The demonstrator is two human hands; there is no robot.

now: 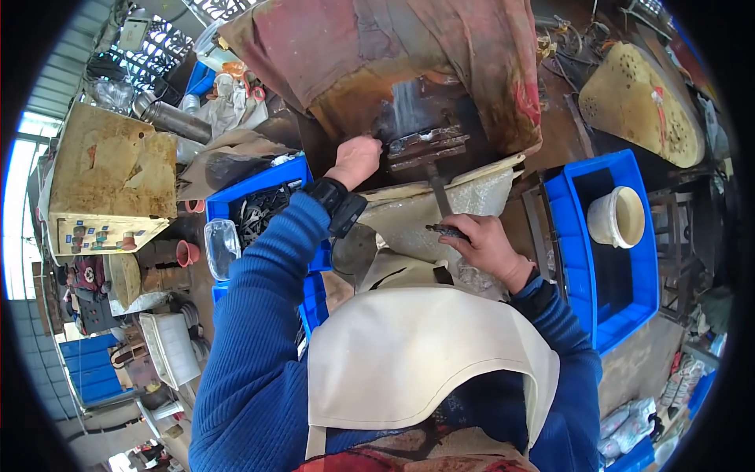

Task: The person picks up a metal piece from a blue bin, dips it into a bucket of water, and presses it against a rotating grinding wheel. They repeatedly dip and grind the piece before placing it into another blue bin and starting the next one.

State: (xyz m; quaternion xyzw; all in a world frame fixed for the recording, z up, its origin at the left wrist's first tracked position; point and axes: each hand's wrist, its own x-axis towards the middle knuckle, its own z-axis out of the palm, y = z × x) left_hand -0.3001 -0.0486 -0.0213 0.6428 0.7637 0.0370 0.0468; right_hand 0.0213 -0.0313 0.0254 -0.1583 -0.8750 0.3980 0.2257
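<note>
In the middle of the view a rusty metal fixture [429, 148] sits under a stained cloth hood, with a pale streak of spray or mist behind it. My left hand [358, 161] is at the fixture's left end, fingers curled closed; what they grip, if anything, is hidden. Nearer to me, my right hand [491, 245] pinches a small stack of dark, thin metal pieces [448, 230] beside the bar [439, 191] that runs down from the fixture. A white apron [425, 346] covers my front.
Left of the fixture stands a blue bin [297, 170] of dark metal pieces, with a clear plastic tub [222, 248] at its edge. A stained control box [114, 169] is farther left. At right, a blue crate [586, 315] carries a white bucket [616, 217]. The cloth hood [330, 47] hangs ahead.
</note>
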